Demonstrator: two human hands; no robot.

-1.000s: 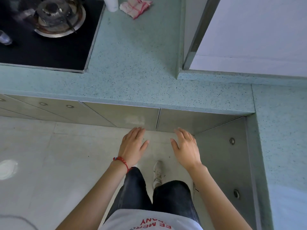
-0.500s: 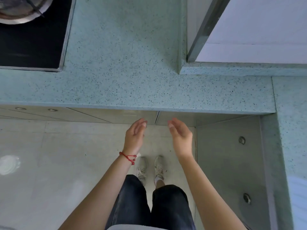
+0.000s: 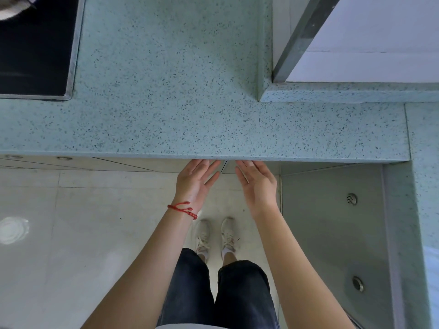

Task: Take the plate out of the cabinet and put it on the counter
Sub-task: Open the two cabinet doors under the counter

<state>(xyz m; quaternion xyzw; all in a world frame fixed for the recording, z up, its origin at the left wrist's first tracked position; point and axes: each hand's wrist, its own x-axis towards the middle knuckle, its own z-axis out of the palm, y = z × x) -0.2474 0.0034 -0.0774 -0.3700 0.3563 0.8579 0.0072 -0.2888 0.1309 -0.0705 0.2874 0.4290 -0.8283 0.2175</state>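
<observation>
Both hands were open and empty: our left hand (image 3: 193, 184) and right hand (image 3: 257, 186) reached forward side by side, palms turned partly toward each other, fingers loose, their tips disappearing under the front lip of the bench (image 3: 166, 103). They held nothing. We could not tell whether the fingertips touched the doors.

We could not see the plate anywhere; we judged it sat inside the cabinet below the bench, behind the two closed doors (image 3: 251, 166) whose seam ran between our hands.

From there we saw several ways it could go wrong. No handle showed on either door, so our fingers had to find an edge by feel under the overhang, and a poor hold could let a door slip. Swinging both doors out toward our legs and shoes (image 3: 215, 236) could knock our shins, since we stood close. With our head over the bench, the cabinet's inside was hidden, so we would have to crouch or grope blind and might disturb other dishes. Lifting the plate out, its rim could strike the overhang if we raised it too early.

To the right, the side cabinet panel (image 3: 332, 222) left little room; the hob (image 3: 35, 48) lay well apart, up left.
</observation>
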